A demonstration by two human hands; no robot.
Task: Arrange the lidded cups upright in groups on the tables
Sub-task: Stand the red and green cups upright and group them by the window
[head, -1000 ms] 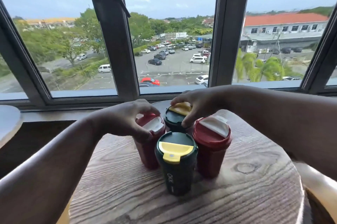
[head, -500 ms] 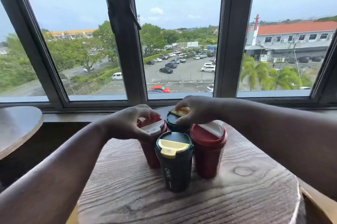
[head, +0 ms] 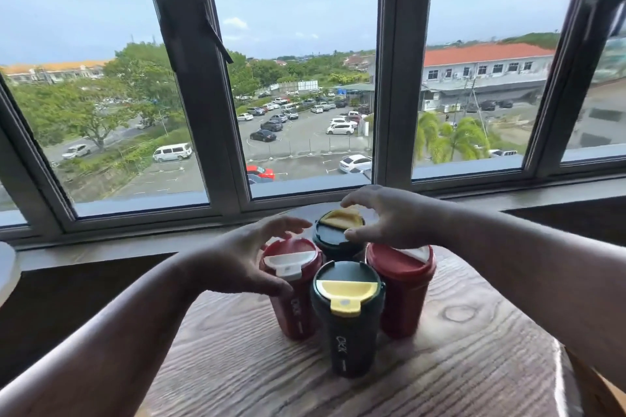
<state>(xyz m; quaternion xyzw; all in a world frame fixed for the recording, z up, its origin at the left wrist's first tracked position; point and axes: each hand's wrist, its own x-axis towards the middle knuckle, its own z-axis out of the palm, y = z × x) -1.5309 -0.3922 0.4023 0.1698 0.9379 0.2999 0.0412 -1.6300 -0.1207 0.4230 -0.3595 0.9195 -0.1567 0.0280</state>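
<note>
Two red cups with white lid flaps and two dark green cups with yellow lid flaps stand upright, bunched together on the round wooden table (head: 440,365). The left red cup (head: 294,311) has my left hand (head: 237,264) beside it, fingers spread and lifted off the lid, thumb by the cup's side. Over the far green cup (head: 333,233) hovers my right hand (head: 389,216), fingers spread, thumb close to the lid rim. The front green cup (head: 347,332) and right red cup (head: 401,298) stand free.
A window sill and dark window frame (head: 393,77) run just behind the table. The rim of a second round table (head: 5,267) shows at the far left edge. A gap of dark floor lies between the two tables.
Both hands have opened and lifted off the lids they were holding. The left red cup and far green cup now stand on their own. The camera tilted slightly.
</note>
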